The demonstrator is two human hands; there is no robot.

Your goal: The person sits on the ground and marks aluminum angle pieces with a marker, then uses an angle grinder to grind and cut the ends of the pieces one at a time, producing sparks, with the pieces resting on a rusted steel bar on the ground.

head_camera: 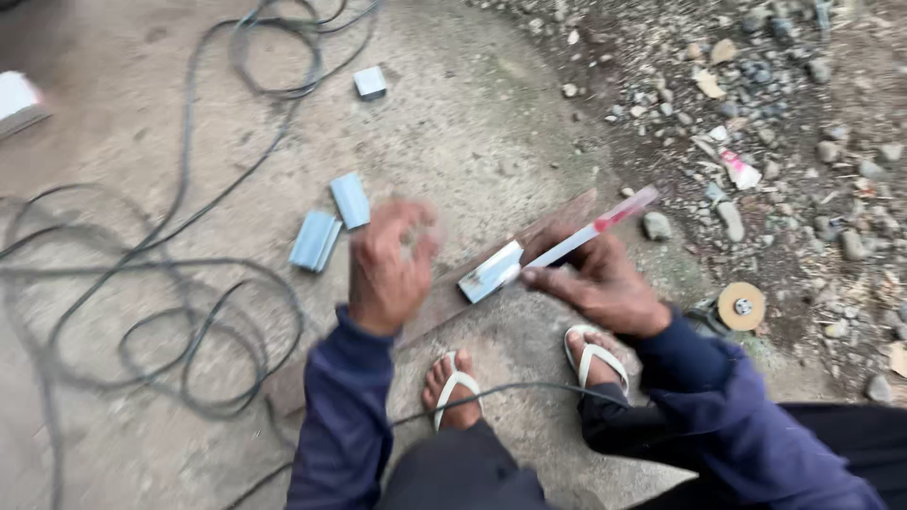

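The right hand [605, 283] grips a ruler [590, 229], its fingers pinning it onto the metal piece [491, 271] resting on a plank [557, 219]; hold it flat. The left hand [387, 269] hovers blurred, fingers curled, holding nothing I can tell

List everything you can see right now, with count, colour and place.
metal piece: one, silvery, on the board under the right fingers
ruler: one, pale with red mark, in the right hand
board: one, brown, on the ground
metal offcuts: two, light blue-grey, left of the hands
small block: one, grey, top centre
cable: black, looped at left
disc: one, tan, right
stones: many, grey, upper right
left hand: blurred, raised
right hand: on ruler
feet: two, white sandals
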